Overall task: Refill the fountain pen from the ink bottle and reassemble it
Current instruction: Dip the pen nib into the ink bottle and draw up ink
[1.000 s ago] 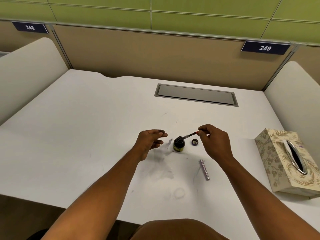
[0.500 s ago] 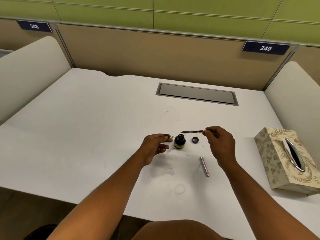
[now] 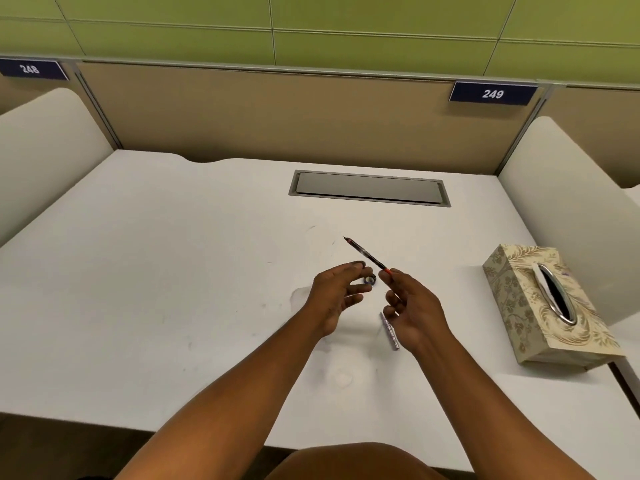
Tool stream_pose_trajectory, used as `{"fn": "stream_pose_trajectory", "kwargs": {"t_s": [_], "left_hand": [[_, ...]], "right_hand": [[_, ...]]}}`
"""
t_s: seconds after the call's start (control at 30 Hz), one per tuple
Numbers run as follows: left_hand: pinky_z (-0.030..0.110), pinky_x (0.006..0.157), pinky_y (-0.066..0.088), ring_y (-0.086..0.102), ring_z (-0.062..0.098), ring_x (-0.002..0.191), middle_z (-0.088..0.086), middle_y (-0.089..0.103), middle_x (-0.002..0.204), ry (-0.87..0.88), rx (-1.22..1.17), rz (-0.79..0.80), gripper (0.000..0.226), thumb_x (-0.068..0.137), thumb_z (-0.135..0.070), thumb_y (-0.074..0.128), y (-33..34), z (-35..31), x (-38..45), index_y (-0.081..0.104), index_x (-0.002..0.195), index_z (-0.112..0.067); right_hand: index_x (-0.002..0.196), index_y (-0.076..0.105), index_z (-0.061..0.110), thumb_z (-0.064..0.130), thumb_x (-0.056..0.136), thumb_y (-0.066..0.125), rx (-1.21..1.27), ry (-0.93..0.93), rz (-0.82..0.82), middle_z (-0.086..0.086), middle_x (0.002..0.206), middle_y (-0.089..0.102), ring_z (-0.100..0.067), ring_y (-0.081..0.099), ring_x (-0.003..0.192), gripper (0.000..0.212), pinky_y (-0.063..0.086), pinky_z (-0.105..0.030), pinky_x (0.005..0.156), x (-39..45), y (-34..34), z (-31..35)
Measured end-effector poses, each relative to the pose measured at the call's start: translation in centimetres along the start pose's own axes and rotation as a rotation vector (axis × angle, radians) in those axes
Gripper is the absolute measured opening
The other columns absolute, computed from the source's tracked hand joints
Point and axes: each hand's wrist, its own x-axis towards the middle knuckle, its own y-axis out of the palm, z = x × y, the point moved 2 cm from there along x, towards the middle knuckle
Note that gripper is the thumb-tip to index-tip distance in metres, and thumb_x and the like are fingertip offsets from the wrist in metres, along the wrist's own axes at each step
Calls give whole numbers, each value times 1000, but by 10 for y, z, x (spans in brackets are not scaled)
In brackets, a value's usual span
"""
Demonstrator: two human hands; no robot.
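Observation:
My right hand [image 3: 414,311] pinches the red rear end of the fountain pen's inner section [image 3: 367,255], a thin dark piece. It points up and to the left in the air, nib end highest. My left hand [image 3: 337,294] hovers just left of it with loosely curled fingers and holds nothing I can see. The ink bottle is hidden behind the left fingers. Its small dark cap [image 3: 370,280] lies on the white desk [image 3: 173,271] between the two hands. The silver pen barrel [image 3: 390,331] lies on the desk under my right hand.
A patterned tissue box [image 3: 547,306] stands at the desk's right side. A grey cable hatch [image 3: 369,187] is set into the desk farther back. White side dividers and a tan back panel enclose the desk. Faint smudges mark the surface near my hands.
My right hand lifted the pen section out of the ink bottle and swung its nib upward and away. My left hand shifted right, now covering the bottle.

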Motion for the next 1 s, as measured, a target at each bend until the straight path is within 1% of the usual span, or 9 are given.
{"fn": "stream_pose_trajectory", "kwargs": {"t_s": [0.13, 0.27, 0.37, 0.6, 0.73, 0.77, 0.83, 0.9, 1.0], "left_hand": [[30, 83, 54, 70, 25, 107, 7, 75, 113, 20, -21, 27, 30, 92, -27, 66, 9, 2, 4, 70, 117, -10], [31, 86, 53, 67, 28, 113, 11, 72, 118, 25, -37, 25, 31, 92, -27, 65, 14, 5, 7, 70, 116, -8], [32, 87, 52, 65, 29, 116, 13, 70, 121, 19, -35, 22, 26, 94, -27, 63, 17, 7, 9, 71, 112, -11], [35, 94, 50, 64, 31, 118, 11, 71, 119, 20, -12, 11, 16, 96, -23, 59, 22, 10, 12, 71, 102, -14], [34, 92, 50, 64, 29, 117, 10, 72, 117, 17, -7, 6, 17, 96, -23, 59, 24, 13, 14, 72, 102, -14], [34, 91, 51, 65, 29, 116, 10, 73, 116, 16, -6, 4, 16, 96, -23, 59, 24, 13, 15, 72, 101, -14], [33, 90, 51, 66, 28, 114, 9, 74, 114, 12, -3, 2, 16, 97, -22, 59, 27, 15, 17, 73, 99, -14], [32, 87, 52, 67, 27, 110, 9, 74, 111, 6, -4, -3, 16, 97, -22, 59, 29, 16, 20, 73, 97, -14], [30, 82, 52, 69, 22, 101, 8, 75, 106, -9, -10, -7, 15, 96, -21, 60, 32, 17, 24, 73, 95, -14]], "right_hand": [[84, 73, 16, 14, 84, 69, 26, 18, -8, -4, 92, 75, -11, 50, 63, 5, 32, -24, 56, -3, -5, -2], [91, 71, 16, 11, 85, 69, 49, 28, -21, -5, 92, 75, -11, 51, 62, 8, 33, -24, 56, -4, -11, -3], [93, 69, 16, 11, 87, 67, 54, 35, -29, -5, 94, 76, -11, 51, 62, 8, 34, -23, 54, -3, -16, -2], [90, 67, 17, 10, 88, 67, 43, 37, -39, -8, 100, 75, -12, 51, 60, 7, 35, -24, 54, -1, -25, -3], [91, 67, 18, 14, 89, 67, -2, 21, -28, -7, 100, 76, -14, 54, 66, 5, 36, -25, 57, 1, -31, -2], [94, 68, 19, 17, 89, 67, -35, 13, -26, -7, 101, 76, -14, 55, 68, 5, 37, -26, 58, 2, -34, -1], [103, 70, 17, 21, 89, 67, -130, -21, -33, -6, 103, 76, -15, 58, 73, 14, 39, -28, 62, 5, -42, 1], [108, 70, 15, 20, 90, 64, -245, -74, -57, -5, 102, 76, -17, 60, 76, 20, 40, -29, 65, 7, -53, 8], [101, 72, 18, 19, 89, 64, -390, -187, -121, -2, 96, 76, -16, 61, 75, 15, 41, -28, 65, 7, -73, 30]]}}
